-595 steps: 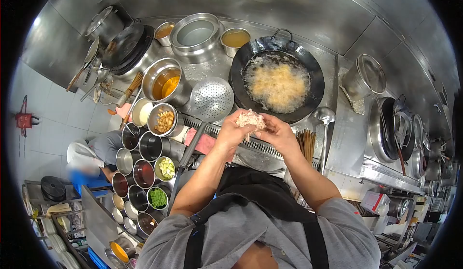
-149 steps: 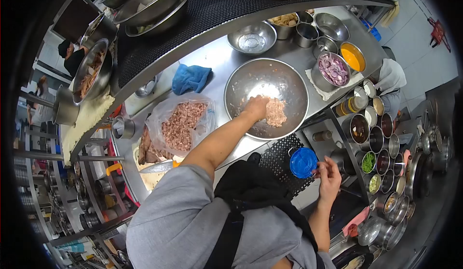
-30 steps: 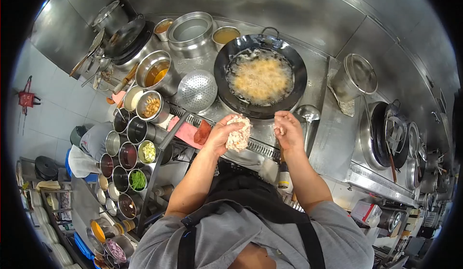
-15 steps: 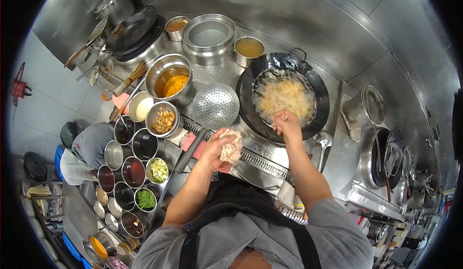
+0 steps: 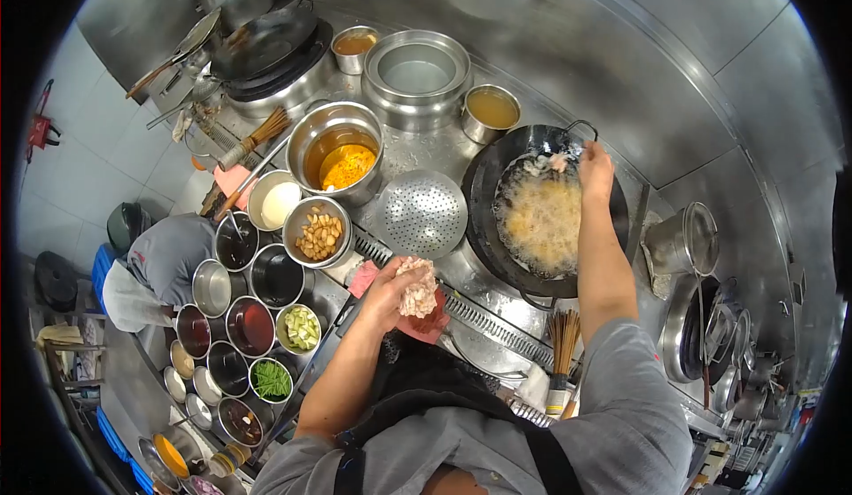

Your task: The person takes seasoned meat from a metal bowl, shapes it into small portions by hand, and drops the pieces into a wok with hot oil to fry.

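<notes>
My left hand (image 5: 388,293) is wrapped round a lump of raw minced meat (image 5: 417,289), held over the stove's front edge. My right hand (image 5: 595,174) is above the far right side of the black wok (image 5: 484,184), its fingers drawn together; whether anything is between them is too small to tell. Pale golden pieces (image 5: 541,224) bubble in the wok's oil, with a paler, pinkish piece (image 5: 557,163) near the far rim. Left of the wok lies a perforated strainer (image 5: 422,213).
Metal pots of sauces, garlic (image 5: 319,236) and chopped greens (image 5: 271,380) stand at the left. Behind them is an oil pot (image 5: 371,180). A bamboo brush (image 5: 564,344) stands near the front. A person (image 5: 164,260) is bent over at the far left.
My right hand has moved from near the meat, across the wok, to its far side. My left hand still holds the meat. The view has shifted, and a pinkish piece now shows in the oil.
</notes>
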`<act>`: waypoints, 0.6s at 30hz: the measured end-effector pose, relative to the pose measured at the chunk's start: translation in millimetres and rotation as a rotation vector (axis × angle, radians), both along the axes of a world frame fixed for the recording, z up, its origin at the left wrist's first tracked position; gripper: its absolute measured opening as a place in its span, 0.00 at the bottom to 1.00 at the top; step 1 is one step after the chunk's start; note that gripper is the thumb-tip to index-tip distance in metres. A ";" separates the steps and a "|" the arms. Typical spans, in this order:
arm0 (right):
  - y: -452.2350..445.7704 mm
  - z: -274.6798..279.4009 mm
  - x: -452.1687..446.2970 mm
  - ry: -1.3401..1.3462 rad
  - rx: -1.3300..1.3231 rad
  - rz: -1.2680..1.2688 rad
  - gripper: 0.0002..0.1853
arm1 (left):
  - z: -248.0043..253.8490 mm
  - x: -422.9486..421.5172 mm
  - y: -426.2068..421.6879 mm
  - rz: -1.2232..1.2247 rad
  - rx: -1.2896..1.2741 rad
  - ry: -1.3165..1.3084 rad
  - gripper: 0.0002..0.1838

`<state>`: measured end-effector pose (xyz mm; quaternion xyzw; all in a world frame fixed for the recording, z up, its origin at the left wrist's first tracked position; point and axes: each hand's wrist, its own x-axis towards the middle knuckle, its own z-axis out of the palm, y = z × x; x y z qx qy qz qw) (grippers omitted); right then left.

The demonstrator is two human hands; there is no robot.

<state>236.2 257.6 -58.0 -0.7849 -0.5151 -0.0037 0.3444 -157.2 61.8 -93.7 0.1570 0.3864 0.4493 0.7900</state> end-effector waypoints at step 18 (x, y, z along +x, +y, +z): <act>-245.1 43.3 -134.9 1.004 -0.126 0.531 0.18 | 84.2 62.4 8.3 -0.377 0.345 0.076 0.23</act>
